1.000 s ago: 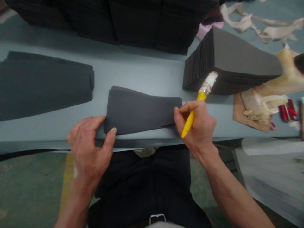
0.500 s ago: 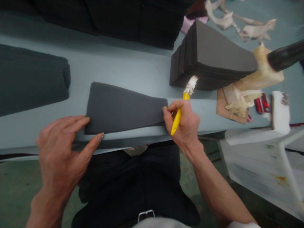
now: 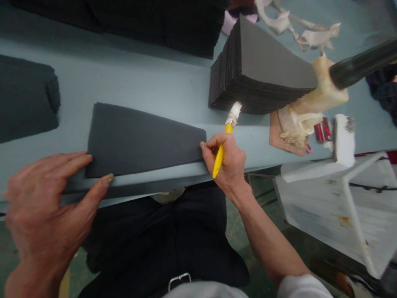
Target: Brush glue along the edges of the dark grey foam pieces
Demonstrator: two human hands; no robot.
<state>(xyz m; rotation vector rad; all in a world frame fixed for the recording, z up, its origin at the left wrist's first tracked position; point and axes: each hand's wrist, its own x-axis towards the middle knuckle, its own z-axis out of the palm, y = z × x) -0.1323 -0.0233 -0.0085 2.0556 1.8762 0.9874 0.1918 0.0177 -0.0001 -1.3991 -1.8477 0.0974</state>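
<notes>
A dark grey tapered panel (image 3: 142,142) lies flat along the near edge of the table. My left hand (image 3: 52,194) is at its wide left end, thumb and fingers apart, fingertips touching the lower left corner. At the narrow right end, my right hand (image 3: 228,159) has its thumb and fingertip against the panel's edge. That hand also grips a paintbrush with a yellow handle (image 3: 218,159), its white-coated bristles (image 3: 235,109) pointing up and away from me. Whether the right fingertips pinch the panel is hard to see.
A tall stack of similar grey panels (image 3: 276,58) stands right of centre. Beside it is a yellowed container (image 3: 333,93) with a dark handle across it. Dark fabric piles sit at the back (image 3: 161,25) and left (image 3: 25,99). A white-topped cart (image 3: 313,211) stands at right.
The whole view has shifted, so the table, panel and hands appear further left. Both hands stay at the panel's ends, and the brush remains in my right hand.
</notes>
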